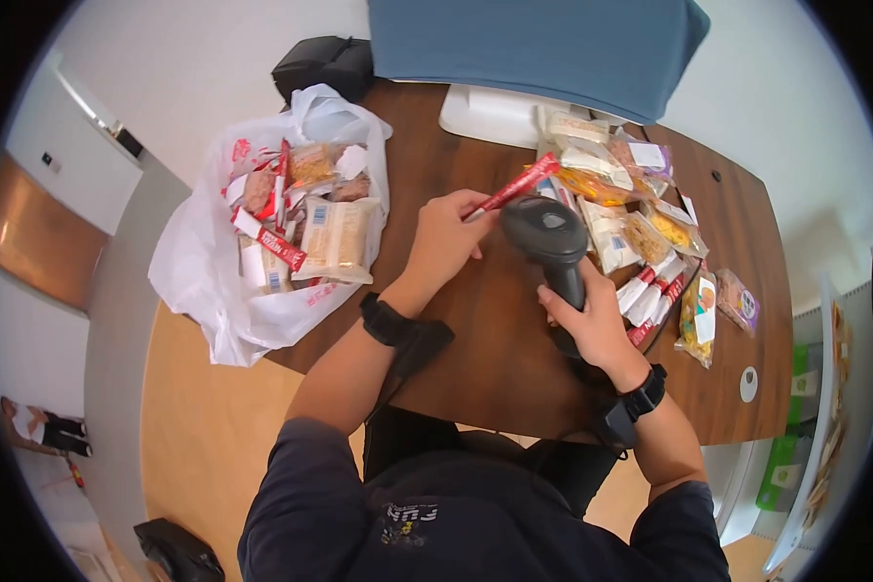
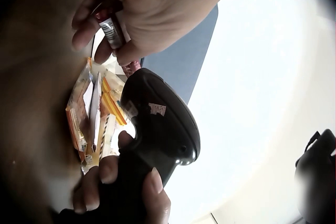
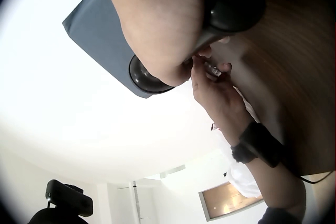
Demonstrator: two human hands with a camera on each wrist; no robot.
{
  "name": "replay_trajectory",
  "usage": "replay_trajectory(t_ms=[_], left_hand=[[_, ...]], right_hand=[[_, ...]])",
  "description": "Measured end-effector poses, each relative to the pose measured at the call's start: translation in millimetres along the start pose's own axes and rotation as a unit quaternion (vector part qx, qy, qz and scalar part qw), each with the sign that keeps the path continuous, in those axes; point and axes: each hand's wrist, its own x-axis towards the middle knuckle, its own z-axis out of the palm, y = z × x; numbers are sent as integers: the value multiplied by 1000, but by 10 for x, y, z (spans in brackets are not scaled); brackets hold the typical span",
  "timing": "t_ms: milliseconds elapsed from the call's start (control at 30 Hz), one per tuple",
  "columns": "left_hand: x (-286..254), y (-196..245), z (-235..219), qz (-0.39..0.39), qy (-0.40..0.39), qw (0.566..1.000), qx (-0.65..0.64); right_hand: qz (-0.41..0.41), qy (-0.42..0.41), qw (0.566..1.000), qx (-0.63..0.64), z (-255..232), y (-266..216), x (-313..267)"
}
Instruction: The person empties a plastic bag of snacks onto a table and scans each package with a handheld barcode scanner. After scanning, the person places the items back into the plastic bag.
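My left hand [image 1: 443,242] pinches a slim red stick packet [image 1: 526,182] by its near end, over the middle of the table. In the left wrist view, a striped barcode-like print shows on the packet [image 2: 111,30] between the fingers. The right hand [image 1: 599,325] grips a black handheld barcode scanner [image 1: 545,231] round its handle. The scanner's head is close to the packet and overlaps its surroundings in the head view. From the right wrist, the scanner [image 3: 149,77] is partly hidden behind the right hand.
At left lies a white plastic bag [image 1: 189,291] with packaged snacks and red sticks in it. More snack packs [image 1: 606,238] and red sticks [image 1: 655,296] lie on the wooden table [image 1: 475,369] at right. A blue-grey covered object [image 1: 533,48] and a black device [image 1: 325,68] stand behind.
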Motion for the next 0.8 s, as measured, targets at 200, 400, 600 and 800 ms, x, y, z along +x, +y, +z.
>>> replay_trajectory(t_ms=[200, 400, 600, 800], left_hand=[[9, 31, -31, 12, -2, 1000, -9], [112, 161, -397, 57, 142, 954, -257], [248, 166, -999, 215, 293, 856, -367], [260, 138, -1157, 221, 311, 834, -398]], right_hand=[[36, -30, 998, 46, 5, -171, -7], [64, -45, 992, 100, 4, -172, 1], [72, -52, 989, 120, 9, -170, 1], [72, -55, 987, 130, 3, -163, 3]])
